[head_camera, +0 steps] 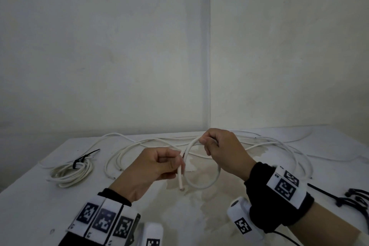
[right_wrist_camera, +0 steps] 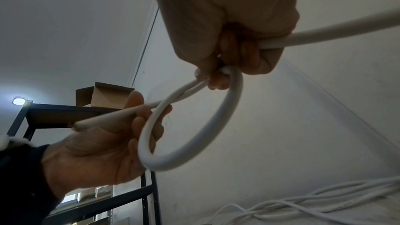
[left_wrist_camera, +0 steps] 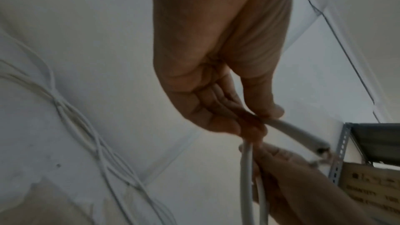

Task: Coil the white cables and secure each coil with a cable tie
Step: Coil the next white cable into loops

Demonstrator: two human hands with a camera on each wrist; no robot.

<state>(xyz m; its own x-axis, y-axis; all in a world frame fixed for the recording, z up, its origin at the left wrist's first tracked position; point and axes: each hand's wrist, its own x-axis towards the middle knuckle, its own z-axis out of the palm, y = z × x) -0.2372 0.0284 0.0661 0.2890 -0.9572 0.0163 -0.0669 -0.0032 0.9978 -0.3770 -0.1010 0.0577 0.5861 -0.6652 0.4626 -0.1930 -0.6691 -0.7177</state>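
Head view: a first loop of white cable (head_camera: 201, 173) is being formed above the surface (head_camera: 139, 195), its cut end being pinched by the left hand (head_camera: 151, 171) fingers while the loop's top is being gripped in the right hand (head_camera: 223, 152), so that it cannot spring open.

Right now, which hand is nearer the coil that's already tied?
Left. The left hand holds the cable end just right of the tied coil; the right hand grips the loop farther right.

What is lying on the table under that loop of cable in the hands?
Under the loop lies bare, stained table; loose white cables lie farther back. The left hand and right hand cover some surface.
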